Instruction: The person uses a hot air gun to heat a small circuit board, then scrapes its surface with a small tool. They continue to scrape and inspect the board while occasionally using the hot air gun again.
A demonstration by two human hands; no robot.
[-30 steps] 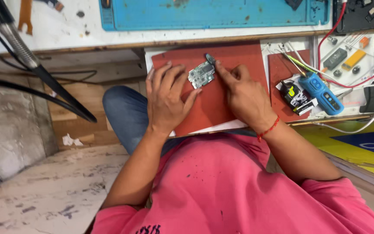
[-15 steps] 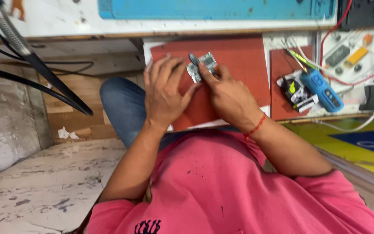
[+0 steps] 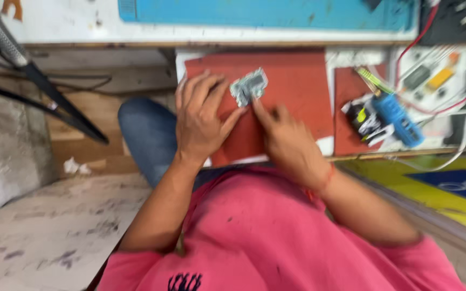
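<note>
We are pinning a small grey circuit board (image 3: 248, 86) near the red mat's (image 3: 297, 81) far edge. Our left hand (image 3: 200, 116) is lying flat and spread, thumb touching it. Our right hand (image 3: 287, 140) is pressing one fingertip (image 3: 256, 105) against its near edge, other fingers curled, equally near.

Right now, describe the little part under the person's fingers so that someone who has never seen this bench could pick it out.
Find the big red mat on the white bench, below the long blue mat. Near its upper middle lies a small grey-green circuit board, between the left hand and the right hand, whose fingertips touch its edges. It is the only pale, metallic piece on that red mat; the blue tool lies further right.
</note>
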